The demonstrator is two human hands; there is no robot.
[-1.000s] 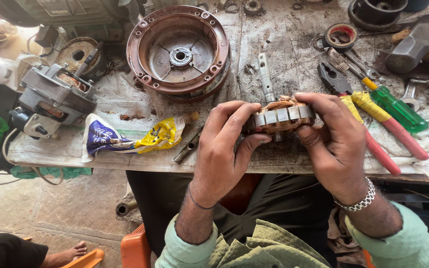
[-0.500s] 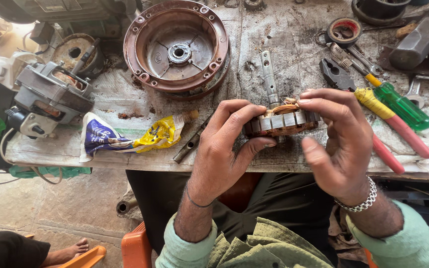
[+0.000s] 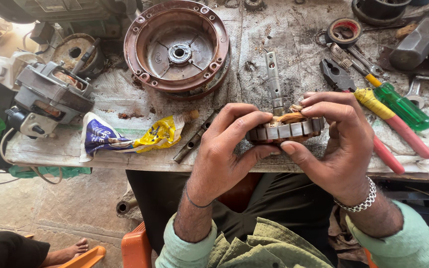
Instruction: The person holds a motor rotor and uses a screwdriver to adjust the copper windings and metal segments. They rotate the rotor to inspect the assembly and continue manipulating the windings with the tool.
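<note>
A crumpled blue, white and yellow plastic wrapper [image 3: 130,139] is laid flat near the workbench's front edge [image 3: 65,161].

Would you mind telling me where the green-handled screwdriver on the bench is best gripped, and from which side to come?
Probably by the green handle of the green-handled screwdriver, coming from above. It lies flat and slanted on the bench, its thick handle bare on top, while its yellow end lies among the pliers and the red-handled tool runs close alongside, so a side approach looks crowded.
</note>
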